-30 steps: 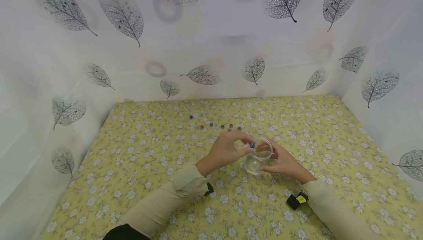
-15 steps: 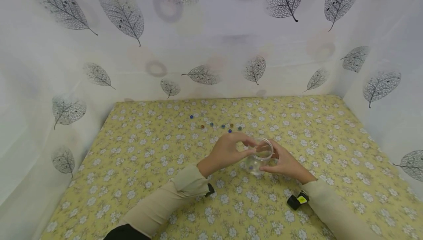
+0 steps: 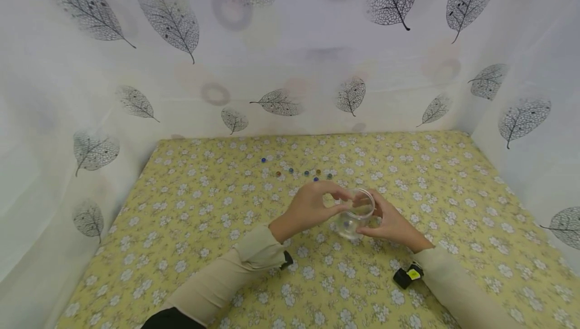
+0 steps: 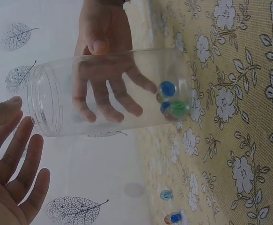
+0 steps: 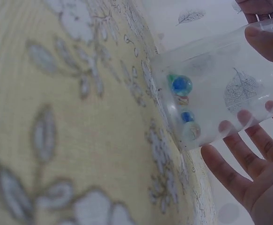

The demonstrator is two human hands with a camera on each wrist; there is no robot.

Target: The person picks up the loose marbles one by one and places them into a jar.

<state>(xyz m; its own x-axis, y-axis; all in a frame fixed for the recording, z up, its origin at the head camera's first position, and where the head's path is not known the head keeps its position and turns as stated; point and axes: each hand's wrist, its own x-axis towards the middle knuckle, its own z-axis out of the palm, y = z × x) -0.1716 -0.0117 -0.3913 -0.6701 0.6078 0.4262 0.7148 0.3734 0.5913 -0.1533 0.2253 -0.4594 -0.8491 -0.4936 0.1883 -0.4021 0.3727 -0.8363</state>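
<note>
A clear plastic jar (image 3: 351, 225) stands upright on the flowered cloth. My right hand (image 3: 393, 225) grips it from the right, thumb on the near side and fingers spread around the far side. My left hand (image 3: 310, 205) is at the jar's mouth, its fingertips beside the rim (image 4: 45, 101). Nothing is between its thumb and fingers in the left wrist view. Several glass marbles lie on the jar's bottom, among them a blue marble (image 4: 166, 88) and a green marble (image 4: 178, 108). The right wrist view shows them through the wall too, including a large blue one (image 5: 181, 86).
Several loose marbles lie on the cloth beyond my left hand: a blue marble (image 3: 264, 160) farthest left, an orange-brown marble (image 3: 278, 174), an amber marble (image 3: 318, 172) and others. A white leaf-printed curtain (image 3: 290, 67) hangs behind and at both sides.
The blue marble pinched in my left hand a second ago was let go and dropped to the jar's bottom. Both hands and the jar have stayed almost in place.
</note>
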